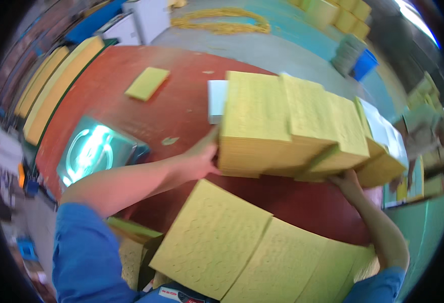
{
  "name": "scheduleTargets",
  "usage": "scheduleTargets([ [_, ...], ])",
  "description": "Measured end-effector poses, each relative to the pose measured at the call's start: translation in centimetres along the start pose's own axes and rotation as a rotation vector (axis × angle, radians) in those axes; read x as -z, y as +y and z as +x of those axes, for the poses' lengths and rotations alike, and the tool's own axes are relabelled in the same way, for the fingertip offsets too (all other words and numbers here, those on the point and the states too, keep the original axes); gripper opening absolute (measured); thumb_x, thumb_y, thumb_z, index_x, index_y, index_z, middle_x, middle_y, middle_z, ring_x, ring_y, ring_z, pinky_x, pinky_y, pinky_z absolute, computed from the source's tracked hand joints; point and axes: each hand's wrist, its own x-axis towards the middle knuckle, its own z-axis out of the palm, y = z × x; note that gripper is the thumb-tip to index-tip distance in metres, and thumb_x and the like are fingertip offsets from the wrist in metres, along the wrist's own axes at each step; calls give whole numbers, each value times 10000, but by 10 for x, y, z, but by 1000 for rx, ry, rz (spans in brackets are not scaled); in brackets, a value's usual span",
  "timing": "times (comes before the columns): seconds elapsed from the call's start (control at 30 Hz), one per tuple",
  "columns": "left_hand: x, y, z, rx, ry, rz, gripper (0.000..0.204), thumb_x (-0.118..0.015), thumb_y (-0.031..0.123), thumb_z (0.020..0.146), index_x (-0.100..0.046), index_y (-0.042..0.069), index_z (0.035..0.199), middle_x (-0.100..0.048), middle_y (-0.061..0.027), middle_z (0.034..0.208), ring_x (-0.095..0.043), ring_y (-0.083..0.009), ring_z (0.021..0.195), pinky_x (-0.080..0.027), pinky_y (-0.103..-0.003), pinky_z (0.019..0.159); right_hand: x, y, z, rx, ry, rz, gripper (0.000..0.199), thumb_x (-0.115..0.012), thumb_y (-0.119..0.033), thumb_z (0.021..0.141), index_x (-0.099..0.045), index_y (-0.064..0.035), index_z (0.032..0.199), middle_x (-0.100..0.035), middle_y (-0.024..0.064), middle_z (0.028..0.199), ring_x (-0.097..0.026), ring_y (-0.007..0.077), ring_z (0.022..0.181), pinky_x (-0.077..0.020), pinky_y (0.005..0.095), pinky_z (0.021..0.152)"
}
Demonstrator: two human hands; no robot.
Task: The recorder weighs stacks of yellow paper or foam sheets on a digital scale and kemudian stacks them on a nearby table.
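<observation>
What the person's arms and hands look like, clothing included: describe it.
Both arms wear plain blue sleeves that end around the elbow, leaving the forearms bare. The left hand and right hand are ungloved; no watch or bracelet shows.

Blue bin (366, 64) on teal floor (303, 36)

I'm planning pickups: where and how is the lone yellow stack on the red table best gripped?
Probably pinch the lone yellow stack by its long sides, coming from its near end: it's oblong, lying flat on the red table, sides unobstructed.
</observation>
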Motion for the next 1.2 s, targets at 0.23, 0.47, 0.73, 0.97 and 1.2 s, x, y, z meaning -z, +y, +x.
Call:
scheduleTargets([
  [0.23,35,23,22,3,38,14,614,-504,470,960,-323,151,1452,-374,-150,1478,-410,-460,1316,-448,-719,897,-21,-29,10,17,-68,-206,333,-694,-178,870,-616,71,1078,-699,181,925,-692,218,772,-571,334,667],
  [0.47,30,52,63,70,71,72,801,-433,667,907,-303,133,1490,-294,-191,1540,-317,-510,1364,-229,-793,991,-23,-45,25,-163,47,-160,379,-709,-181,858,-594,114,1067,-674,206,872,-672,287,774,-542,369,700],
  [0.73,22,70,97,48,73,135,838,-412,675,914,-254,121,1522,-238,-211,1565,-263,-510,1393,-182,-814,989,-38,-16,53,-178,179,-147,324,-669,-162,916,-566,93,1087,-672,195,975,-673,231,885,-574,319,709],
  [0.97,20,77,110,66,89,141,839,-397,667,925,-241,102,1526,-207,-218,1575,-225,-502,1413,-160,-809,1005,-40,-22,63,-261,159,-371,349,-641,-202,942,-562,103,1092,-643,174,838,-663,243,717,-579,325,638],
  [1.2,9,81,106,57,119,88,875,-411,692,902,-239,110,1532,-216,-214,1572,-212,-497,1418,-168,-809,1001,-21,-35,58,-354,5,-302,562,-567,-400,966,-593,161,970,-640,244,624,-701,297,602,-584,345,580],
])
